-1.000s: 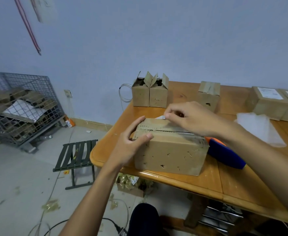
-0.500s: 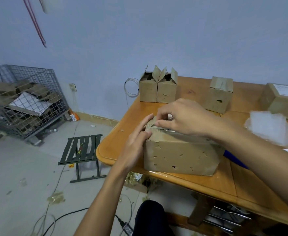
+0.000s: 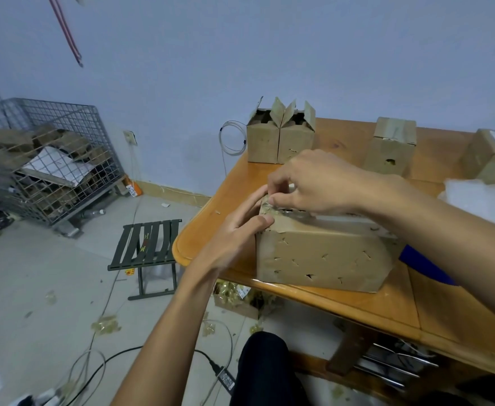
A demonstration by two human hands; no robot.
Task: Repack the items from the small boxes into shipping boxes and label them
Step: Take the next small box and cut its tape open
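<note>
Head view: your right grip is pinching thumb against forefinger on the top left corner of the cardboard box. Your knuckles are hiding whether tape or flap edge is caught there, so I cannot tell. Your left grip is clasping the box's left end, thumb pressing on the front top edge and fingers reaching up the far side until they are touching the right fingertips.

A second ago the right pinch was sitting further in along the top seam and the left fingers were arching wider. Both are now gathering at the corner, so the work along that seam is probably reaching its end, though whether you are sealing or peeling is not showing.

The box is resting on the tabletop near the front edge, with a blue tool just behind its right end. Farther back, two open small boxes, a closed small box and a labelled box are waiting.
</note>
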